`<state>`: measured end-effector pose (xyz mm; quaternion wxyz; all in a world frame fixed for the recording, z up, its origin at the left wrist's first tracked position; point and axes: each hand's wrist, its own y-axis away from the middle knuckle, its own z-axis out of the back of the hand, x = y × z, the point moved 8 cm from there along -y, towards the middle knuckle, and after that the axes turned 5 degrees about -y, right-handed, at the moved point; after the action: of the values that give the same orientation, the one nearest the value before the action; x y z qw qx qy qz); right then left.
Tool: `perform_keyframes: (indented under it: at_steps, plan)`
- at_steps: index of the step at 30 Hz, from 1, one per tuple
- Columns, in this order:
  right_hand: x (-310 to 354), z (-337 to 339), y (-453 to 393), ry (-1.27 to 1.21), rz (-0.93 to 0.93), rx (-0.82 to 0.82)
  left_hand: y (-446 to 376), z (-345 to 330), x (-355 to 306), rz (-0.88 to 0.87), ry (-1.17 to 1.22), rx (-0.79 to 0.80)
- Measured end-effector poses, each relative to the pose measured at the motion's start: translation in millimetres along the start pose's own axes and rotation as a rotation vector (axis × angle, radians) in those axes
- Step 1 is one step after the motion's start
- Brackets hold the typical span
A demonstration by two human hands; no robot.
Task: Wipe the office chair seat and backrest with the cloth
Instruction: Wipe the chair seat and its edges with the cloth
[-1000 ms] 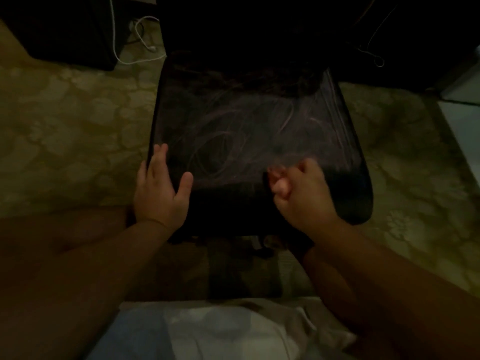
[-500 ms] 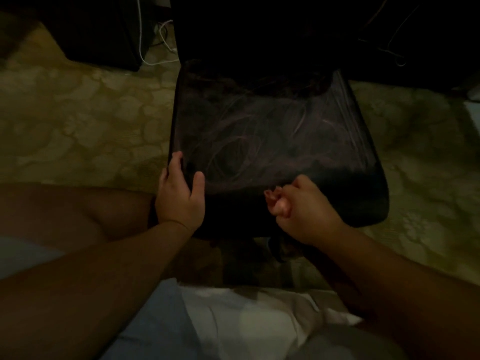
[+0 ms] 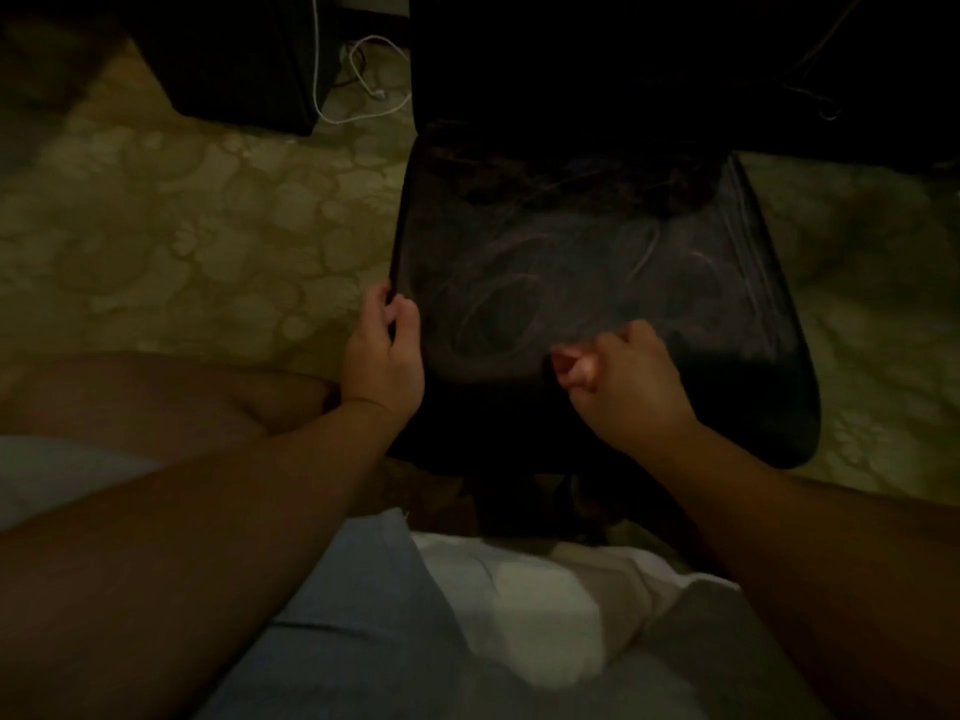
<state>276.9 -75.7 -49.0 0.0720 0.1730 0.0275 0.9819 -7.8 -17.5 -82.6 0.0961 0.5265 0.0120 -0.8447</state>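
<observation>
The black office chair seat point(image 3: 597, 262) lies below me, its surface marked with pale circular smears. The backrest point(image 3: 571, 70) rises beyond it, almost lost in the dark. My left hand point(image 3: 384, 350) grips the seat's left edge, thumb on top and fingers over the rim. My right hand point(image 3: 623, 387) is a tight fist pressed on the front middle of the seat. The cloth seems bunched inside that fist and is hidden by the fingers and the dark.
Patterned beige carpet point(image 3: 208, 241) surrounds the chair. A white cable point(image 3: 363, 85) lies coiled on the floor at the back left, beside a dark piece of furniture point(image 3: 234, 54). My knees and light clothing point(image 3: 519, 615) fill the bottom of the view.
My left hand has gone from lying flat on the seat's front left to gripping its left edge. The right fist stays at the front middle of the seat.
</observation>
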Motion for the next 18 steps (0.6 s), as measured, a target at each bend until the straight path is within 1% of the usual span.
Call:
perform_keyframes:
  at_steps: [1,2,3,4,6,7,8,9,11,12,13,14,16,18]
  plan:
    - [4.1,-2.7,-5.8,-0.023,-0.077,-0.043,0.3,1.1,-0.8,0.024,0.066,-0.001]
    - [18.5,-7.9,-7.4,-0.049,-0.086,-0.067,-1.0,0.8,-0.1,0.051,0.149,-0.009]
    - [37.3,-14.2,-6.8,-0.081,-0.033,-0.076,-3.1,-0.2,1.1,0.075,0.222,-0.02]
    - [56.2,-21.6,-1.5,-0.115,0.058,-0.048,-5.7,-1.9,2.3,0.093,0.276,-0.027]
    - [80.1,-31.2,15.3,-0.122,0.254,0.096,-15.2,-6.6,11.8,0.121,0.339,-0.013]
    - [77.8,-32.3,21.0,-0.074,0.309,0.175,-19.2,-9.9,17.6,0.141,0.367,0.014]
    - [68.4,-29.1,21.9,-0.023,0.311,0.206,-22.5,-13.9,22.9,0.155,0.396,0.051]
    - [53.3,-22.5,16.0,-0.001,0.251,0.178,-22.8,-17.1,21.7,0.17,0.433,0.09]
    - [30.9,-8.8,-4.2,-0.023,0.054,0.031,-23.7,-21.8,17.9,0.208,0.536,0.153]
    - [33.5,-10.2,-12.0,-0.021,-0.011,-0.017,-26.3,-26.7,21.2,0.244,0.585,0.178]
    - [46.9,-15.5,-16.8,-0.02,-0.025,-0.034,-27.9,-29.9,22.8,0.276,0.607,0.2]
    - [66.8,-22.2,-16.8,-0.039,0.014,-0.034,-30.5,-31.7,25.4,0.306,0.621,0.205]
    - [105.2,-35.3,-6.7,-0.109,0.191,0.041,-37.1,-34.5,29.8,0.347,0.634,0.231]
    - [114.7,-42.5,7.4,-0.081,0.368,0.226,-39.4,-32.8,26.1,0.34,0.651,0.238]
